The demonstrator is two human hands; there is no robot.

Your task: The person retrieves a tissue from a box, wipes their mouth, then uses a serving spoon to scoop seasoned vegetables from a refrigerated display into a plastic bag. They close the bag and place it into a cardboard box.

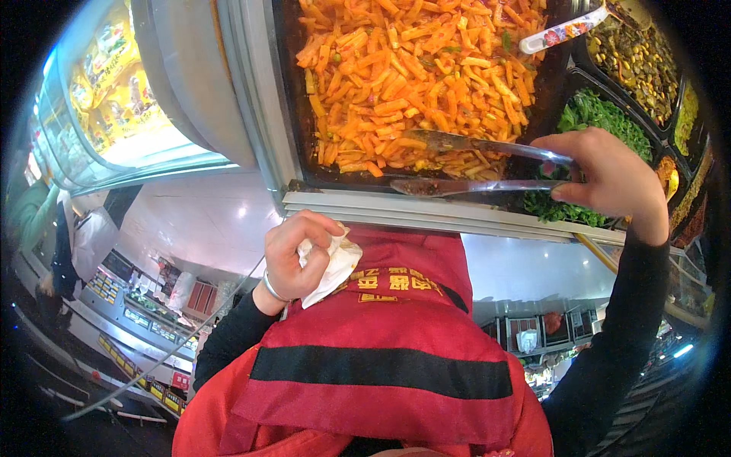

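Note:
My right hand (614, 171) grips a pair of metal tongs (508, 149) near their joined end. The two jaws of the tongs are spread; the upper one lies on orange-red pickled vegetable strips (411, 85), the lower one is over the near edge of their black tray (342, 178). Crumpled in my left hand (300, 254) is a white tissue or cloth (337, 265), held in front of my red apron (394, 320). A spoon handle with a floral pattern (565, 29) rests across the tray's far right corner.
Chopped greens (605, 120) and a dark mixed pickle with yellow bits (634, 63) fill trays at the right. A metal counter rail (400, 208) runs along the near edge. At the left stands a curved glass case (108, 97) with yellow packets; a person (85, 234) is at far left.

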